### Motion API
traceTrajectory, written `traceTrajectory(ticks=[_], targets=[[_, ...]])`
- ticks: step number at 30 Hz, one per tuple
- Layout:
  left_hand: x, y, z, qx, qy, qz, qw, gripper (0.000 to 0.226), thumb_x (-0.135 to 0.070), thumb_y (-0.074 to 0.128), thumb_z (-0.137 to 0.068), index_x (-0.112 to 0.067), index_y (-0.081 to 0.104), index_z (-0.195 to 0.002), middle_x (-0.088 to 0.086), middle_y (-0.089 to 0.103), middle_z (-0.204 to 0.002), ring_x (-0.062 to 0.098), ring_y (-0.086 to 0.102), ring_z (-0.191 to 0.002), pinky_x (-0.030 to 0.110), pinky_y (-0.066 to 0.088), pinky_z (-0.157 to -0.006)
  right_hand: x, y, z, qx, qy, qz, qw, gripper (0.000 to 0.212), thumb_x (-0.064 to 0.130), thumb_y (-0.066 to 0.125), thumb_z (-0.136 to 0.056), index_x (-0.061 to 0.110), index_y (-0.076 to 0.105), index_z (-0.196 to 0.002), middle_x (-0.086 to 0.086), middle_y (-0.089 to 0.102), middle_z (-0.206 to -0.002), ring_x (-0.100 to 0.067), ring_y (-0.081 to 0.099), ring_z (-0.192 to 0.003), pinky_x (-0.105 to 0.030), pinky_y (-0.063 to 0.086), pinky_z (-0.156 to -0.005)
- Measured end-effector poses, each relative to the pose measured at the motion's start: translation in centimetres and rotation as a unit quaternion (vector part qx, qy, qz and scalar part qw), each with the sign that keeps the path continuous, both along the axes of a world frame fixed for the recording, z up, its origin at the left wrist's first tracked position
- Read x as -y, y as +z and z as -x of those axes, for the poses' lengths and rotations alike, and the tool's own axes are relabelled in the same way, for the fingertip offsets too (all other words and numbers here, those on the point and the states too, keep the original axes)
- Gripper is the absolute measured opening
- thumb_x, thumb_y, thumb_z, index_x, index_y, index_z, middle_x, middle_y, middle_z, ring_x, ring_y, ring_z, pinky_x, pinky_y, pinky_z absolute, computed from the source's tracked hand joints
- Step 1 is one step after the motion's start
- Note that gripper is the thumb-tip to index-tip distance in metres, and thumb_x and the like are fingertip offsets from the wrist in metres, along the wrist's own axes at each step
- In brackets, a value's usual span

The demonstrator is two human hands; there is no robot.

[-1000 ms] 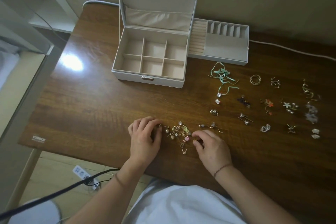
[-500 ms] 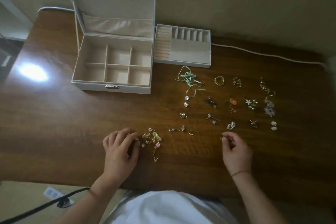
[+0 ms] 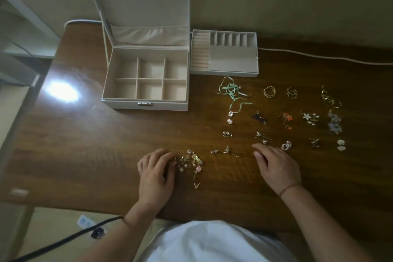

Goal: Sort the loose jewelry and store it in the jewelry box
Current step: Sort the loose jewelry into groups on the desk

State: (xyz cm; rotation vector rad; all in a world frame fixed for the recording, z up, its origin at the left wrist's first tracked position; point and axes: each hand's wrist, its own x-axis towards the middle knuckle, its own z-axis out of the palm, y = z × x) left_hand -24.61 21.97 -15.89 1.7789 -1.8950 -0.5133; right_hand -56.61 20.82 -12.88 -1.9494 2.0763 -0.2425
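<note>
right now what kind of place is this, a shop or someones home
Most likely a home, perhaps a bedroom or study desk. A wooden table stands against a plain wall, with an open jewelry box and loose jewelry on it, and a power strip on the floor.

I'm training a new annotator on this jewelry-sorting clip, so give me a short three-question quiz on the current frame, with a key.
1. True or false: the six compartments of the open pale grey jewelry box already hold jewelry.
2. Which hand touches the small unsorted heap of gold trinkets?
A. left hand
B. right hand
3. Fill in: the removable pale grey ring tray sits on the brown wooden table to the ___ of the box, as the person sees it.

Key:
1. False; all six look empty.
2. A; its fingers rest at the heap's edge.
3. right
</note>
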Motion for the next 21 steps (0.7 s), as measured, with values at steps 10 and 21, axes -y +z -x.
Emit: traceTrajectory(ticks=[10, 21], targets=[[-0.3, 0.5, -0.5, -0.040, -0.013, -0.013, 0.999, 0.036, -0.024, 0.049, -0.085, -0.017, 0.065, -0.116, 0.002, 0.059, -0.119, 0.025, 0.048, -0.115, 0.042, 0.031, -0.100, -3.5, 0.3, -11.2, -0.015, 0.277, 0.041, 0.960, 0.035, 0.062, 0.049, -0.078, 0.033, 0.065, -0.089, 0.014, 0.060, -0.075, -0.010, 0.058, -0.067, -0.026, 0.043, -0.050], [-0.1, 0.9, -0.1, -0.060, 0.014, -0.016, 0.998, 0.033, -0.026, 0.050, -0.090, -0.017, 0.060, -0.121, -0.002, 0.058, -0.119, 0.018, 0.050, -0.113, 0.038, 0.033, -0.100, -2.8, -0.5, -12.6, -0.019, 0.259, 0.028, 0.965, 0.017, 0.038, 0.050, -0.086, 0.029, 0.063, -0.080, 0.011, 0.058, -0.070, -0.011, 0.058, -0.061, -0.025, 0.038, -0.046]])
